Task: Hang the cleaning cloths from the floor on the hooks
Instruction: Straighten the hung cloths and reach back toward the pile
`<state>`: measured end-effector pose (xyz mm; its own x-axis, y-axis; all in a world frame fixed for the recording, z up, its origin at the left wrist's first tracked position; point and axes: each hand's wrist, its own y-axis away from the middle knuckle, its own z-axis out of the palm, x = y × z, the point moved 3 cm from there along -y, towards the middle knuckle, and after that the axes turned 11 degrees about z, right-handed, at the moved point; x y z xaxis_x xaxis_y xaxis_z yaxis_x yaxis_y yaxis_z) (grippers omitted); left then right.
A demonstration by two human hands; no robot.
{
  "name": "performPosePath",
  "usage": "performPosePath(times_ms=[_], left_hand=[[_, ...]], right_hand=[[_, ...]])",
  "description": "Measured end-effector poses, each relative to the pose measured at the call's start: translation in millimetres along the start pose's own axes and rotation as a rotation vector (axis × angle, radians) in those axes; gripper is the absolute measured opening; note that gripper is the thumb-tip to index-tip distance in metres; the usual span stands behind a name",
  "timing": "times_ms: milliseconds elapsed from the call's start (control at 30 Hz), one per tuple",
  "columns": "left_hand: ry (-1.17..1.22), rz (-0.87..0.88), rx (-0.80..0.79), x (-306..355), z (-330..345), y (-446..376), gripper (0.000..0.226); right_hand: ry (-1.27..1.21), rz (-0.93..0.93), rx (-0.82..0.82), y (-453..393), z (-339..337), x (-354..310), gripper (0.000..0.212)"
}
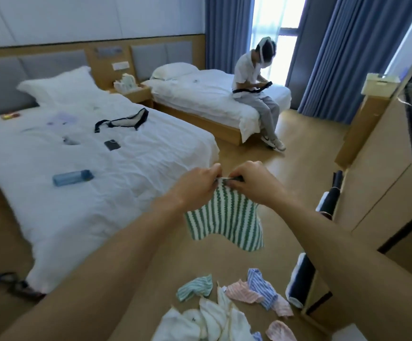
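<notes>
I've got both hands pinching the top edge of the green striped cloth [224, 217], left hand [197, 185] and right hand [249, 184] nearly touching, cloth dangling mid-air. The rest of the cloths [224, 306] sit at 6 o'clock. No hook visible; loose pinch could drop it.

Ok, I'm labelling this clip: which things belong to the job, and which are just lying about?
Job: green striped cloth pinched by left hand and right hand; pile of cloths on the floor.
Lying about: blue bottle, phone, both on the bed.
</notes>
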<state>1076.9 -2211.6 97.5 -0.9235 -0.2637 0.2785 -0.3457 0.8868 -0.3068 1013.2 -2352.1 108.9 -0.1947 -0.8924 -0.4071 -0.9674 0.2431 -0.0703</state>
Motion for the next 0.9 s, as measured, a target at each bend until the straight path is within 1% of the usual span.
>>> performPosePath(times_ms=[67, 167, 200, 267, 333, 433, 600, 733, 900], left_hand=[[-0.037, -0.081, 0.014, -6.4, -18.6, 28.8, 0.01], [-0.103, -0.211, 0.018, -16.7, -48.1, 79.0, 0.008], [-0.119, -0.226, 0.019, -18.1, -53.0, 86.5, 0.008], [-0.163, -0.318, 0.049, -21.4, -78.5, 134.1, 0.009], [-0.164, -0.361, 0.079, -23.1, -94.4, 160.5, 0.011], [-0.231, -0.45, 0.128, -24.6, -129.9, 232.4, 0.018], [-0.376, -0.531, 0.215, -15.3, -185.7, 358.3, 0.02], [-0.457, -0.633, 0.253, -1.3, -235.6, 461.1, 0.021], [-0.603, -0.77, 0.321, 26.4, -291.9, 586.3, 0.019]], right_hand=[[-0.009, -0.082, -0.015, -3.0, 5.1, -30.7, 0.015], [-0.025, -0.2, -0.025, -4.2, 18.8, -82.8, 0.017], [-0.033, -0.21, -0.03, -3.8, 20.1, -91.6, 0.018], [-0.05, -0.299, -0.041, -0.2, 36.2, -138.4, 0.021], [-0.053, -0.342, -0.052, 2.6, 42.9, -166.7, 0.022], [-0.034, -0.477, -0.091, 19.3, 64.9, -239.3, 0.025], [-0.075, -0.656, -0.159, 64.5, 97.0, -359.7, 0.028], [-0.135, -0.767, -0.218, 111.5, 121.7, -458.5, 0.025], [-0.179, -0.932, -0.248, 175.1, 153.1, -580.2, 0.027]])
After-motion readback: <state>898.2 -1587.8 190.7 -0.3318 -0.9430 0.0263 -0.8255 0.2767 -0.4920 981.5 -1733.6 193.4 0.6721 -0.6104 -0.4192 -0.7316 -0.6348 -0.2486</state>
